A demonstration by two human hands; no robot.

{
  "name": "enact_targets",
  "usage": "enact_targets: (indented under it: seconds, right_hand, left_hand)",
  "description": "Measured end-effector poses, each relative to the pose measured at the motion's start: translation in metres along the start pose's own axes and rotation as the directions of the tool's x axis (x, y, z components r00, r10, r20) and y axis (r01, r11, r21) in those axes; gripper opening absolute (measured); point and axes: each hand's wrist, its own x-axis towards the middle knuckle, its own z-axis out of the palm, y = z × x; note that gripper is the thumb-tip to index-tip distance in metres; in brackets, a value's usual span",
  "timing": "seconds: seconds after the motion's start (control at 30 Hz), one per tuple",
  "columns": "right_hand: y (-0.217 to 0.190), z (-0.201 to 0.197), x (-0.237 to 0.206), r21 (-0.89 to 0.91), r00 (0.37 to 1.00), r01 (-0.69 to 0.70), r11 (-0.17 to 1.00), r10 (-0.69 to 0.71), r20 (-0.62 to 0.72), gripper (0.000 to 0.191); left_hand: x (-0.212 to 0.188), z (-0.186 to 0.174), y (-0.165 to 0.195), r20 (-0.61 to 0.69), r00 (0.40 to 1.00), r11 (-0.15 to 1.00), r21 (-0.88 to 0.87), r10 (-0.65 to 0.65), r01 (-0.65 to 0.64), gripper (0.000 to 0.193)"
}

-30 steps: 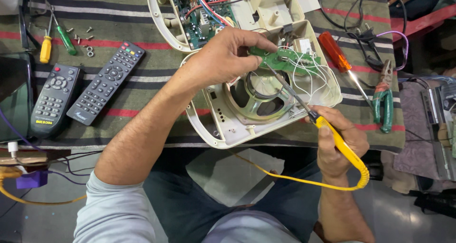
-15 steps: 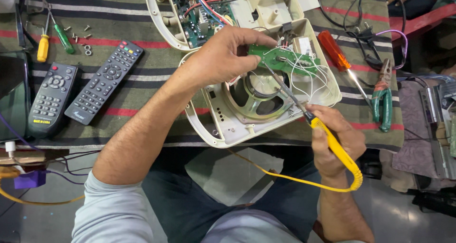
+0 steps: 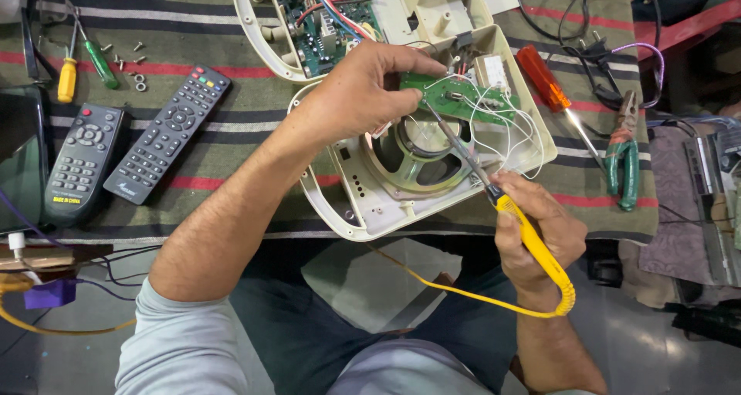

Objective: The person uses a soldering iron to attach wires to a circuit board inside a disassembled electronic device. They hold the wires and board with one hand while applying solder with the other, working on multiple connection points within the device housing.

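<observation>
Soldering iron (image 3: 494, 194) tip nearer green board (image 3: 455, 98)

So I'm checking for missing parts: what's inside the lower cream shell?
A round speaker, thin white wires and a small green board held by the left hand. The board and hand cover whatever lies beneath them.

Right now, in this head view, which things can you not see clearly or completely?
- Soldering iron: whether its tip touches the small green circuit board is too small to tell.
- Left hand: its palm covers the board's left end and part of the cream casing.
- Upper circuit board: cut off by the top edge.
- Loudspeaker: partly hidden behind the iron's shaft and white wires.
- Right hand: its grip hides the middle of the yellow handle.
</observation>
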Motion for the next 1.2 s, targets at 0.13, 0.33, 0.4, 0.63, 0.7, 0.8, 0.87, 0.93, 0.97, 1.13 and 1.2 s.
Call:
enact_targets:
  seconds: [0.13,0.33,0.4,0.63,0.7,0.8,0.87,0.93,0.97,1.13,1.2]
  right_hand:
    - [0.0000,0.0017,-0.0010,0.002,1.000,-0.007,1.000,0.007,-0.010,0.023]
    - [0.0016,0.0018,-0.0018,-0.010,1.000,-0.008,1.000,0.007,-0.024,0.023]
    - [0.0016,0.0021,-0.0027,-0.031,1.000,-0.006,1.000,0.005,-0.020,0.023]
    - [0.0038,0.0030,-0.0026,0.005,1.000,0.004,1.000,-0.004,-0.023,0.022]
    - [0.0046,0.0031,-0.0032,-0.007,1.000,0.003,1.000,-0.004,-0.015,0.023]
    - [0.0066,0.0047,-0.0037,0.041,0.999,0.013,0.999,-0.012,-0.035,0.023]
    - [0.0072,0.0057,-0.0048,0.050,0.999,0.016,0.999,-0.014,-0.044,0.023]
    - [0.0075,0.0069,-0.0058,0.058,0.998,0.010,0.998,-0.007,-0.056,0.023]
    - [0.0076,0.0079,-0.0065,0.062,0.998,0.002,0.998,0.002,-0.062,0.023]
    - [0.0074,0.0074,-0.0079,0.032,0.997,-0.021,0.999,0.023,-0.072,0.023]
    - [0.0075,0.0076,-0.0084,0.035,0.997,-0.023,0.999,0.025,-0.075,0.024]
  left_hand:
    - [0.0000,0.0015,-0.0002,-0.012,0.999,0.999,0.021,0.035,-0.035,0.039]
    - [0.0007,0.0015,-0.0006,-0.028,0.999,0.999,0.041,0.020,-0.019,0.039]
    - [0.0001,0.0009,-0.0013,-0.028,0.999,0.999,0.046,0.019,-0.017,0.039]
    - [-0.0008,-0.0007,-0.0014,-0.025,1.000,0.998,0.053,0.018,-0.017,0.040]
    - [-0.0007,-0.0009,-0.0014,-0.021,1.000,0.999,0.030,-0.021,0.021,0.040]
    - [0.0015,-0.0003,-0.0016,-0.011,1.000,1.000,-0.004,-0.006,0.006,0.041]
    - [0.0013,-0.0001,-0.0019,-0.010,1.000,1.000,-0.013,-0.001,0.001,0.041]
    - [0.0006,-0.0008,-0.0019,-0.011,1.000,1.000,-0.003,-0.020,0.020,0.041]
    - [0.0003,-0.0009,-0.0018,-0.011,1.000,1.000,-0.004,-0.004,0.004,0.041]
    - [0.0001,-0.0006,-0.0002,-0.007,1.000,1.000,-0.007,0.002,-0.002,0.040]
    - [-0.0005,-0.0014,0.0007,-0.001,1.000,0.999,-0.027,-0.030,0.030,0.041]
